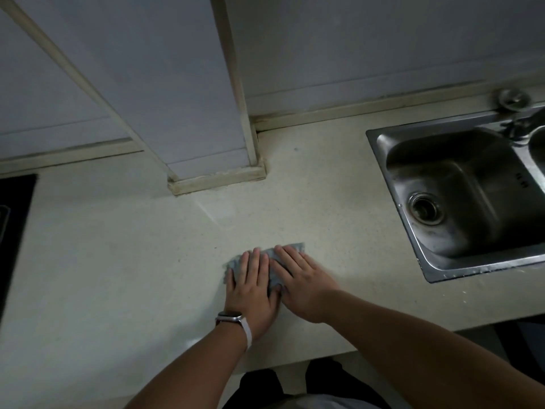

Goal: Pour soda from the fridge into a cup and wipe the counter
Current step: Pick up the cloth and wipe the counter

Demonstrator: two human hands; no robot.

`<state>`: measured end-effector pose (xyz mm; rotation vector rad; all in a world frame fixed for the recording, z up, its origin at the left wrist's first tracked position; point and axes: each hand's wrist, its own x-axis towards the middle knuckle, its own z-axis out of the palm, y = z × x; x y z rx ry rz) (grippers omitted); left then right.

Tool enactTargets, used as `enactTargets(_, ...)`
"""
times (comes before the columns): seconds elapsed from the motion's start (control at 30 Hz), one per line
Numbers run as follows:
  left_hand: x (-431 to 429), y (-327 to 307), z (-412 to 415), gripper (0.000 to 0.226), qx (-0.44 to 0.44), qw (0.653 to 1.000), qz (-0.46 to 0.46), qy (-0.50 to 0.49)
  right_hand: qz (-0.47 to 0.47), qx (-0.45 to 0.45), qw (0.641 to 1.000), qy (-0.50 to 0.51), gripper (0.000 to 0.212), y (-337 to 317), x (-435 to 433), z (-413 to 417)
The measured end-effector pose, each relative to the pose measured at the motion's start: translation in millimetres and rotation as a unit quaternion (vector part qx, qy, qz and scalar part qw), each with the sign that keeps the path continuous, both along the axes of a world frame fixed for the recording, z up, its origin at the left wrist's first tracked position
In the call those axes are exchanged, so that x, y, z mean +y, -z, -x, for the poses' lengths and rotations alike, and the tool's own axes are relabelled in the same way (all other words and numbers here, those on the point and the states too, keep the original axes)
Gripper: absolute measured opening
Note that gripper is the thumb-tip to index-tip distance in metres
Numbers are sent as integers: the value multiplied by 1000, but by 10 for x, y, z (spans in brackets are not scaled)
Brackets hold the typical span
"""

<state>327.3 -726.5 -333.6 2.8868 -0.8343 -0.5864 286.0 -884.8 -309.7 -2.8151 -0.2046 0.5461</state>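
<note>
- Two bare forearms reach in from 6 o'clock over the near edge of a pale speckled stone counter [118, 261]; a pale-strapped wristwatch [236, 320] sits on the left wrist.
- Left hand [250, 286] lies flat with its fingers straight and slightly spread, pressing the left part of a grey-blue textured rectangular cloth [275, 276].
- Right hand [303, 283] is also flat with straight fingers, pressing the cloth's right part; the two hands touch at the thumbs.
- Cloth lies spread on the counter, just below frame centre.
- Stainless steel sink basin [472, 172] at 2 o'clock from the cloth, well apart; round drain [425, 212] in its floor.
- Black glass cooktop [14, 216] at 9 o'clock, cut off by the frame edge.
- Grey tiled wall column [212, 113] meets the counter at 12 o'clock from the cloth.
</note>
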Motion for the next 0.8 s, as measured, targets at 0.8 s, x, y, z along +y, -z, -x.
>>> enactTargets(0.8,-162,113,-1617,71,-39,999,32,-13,15,2,1000,-1,64,35,-183,-1601)
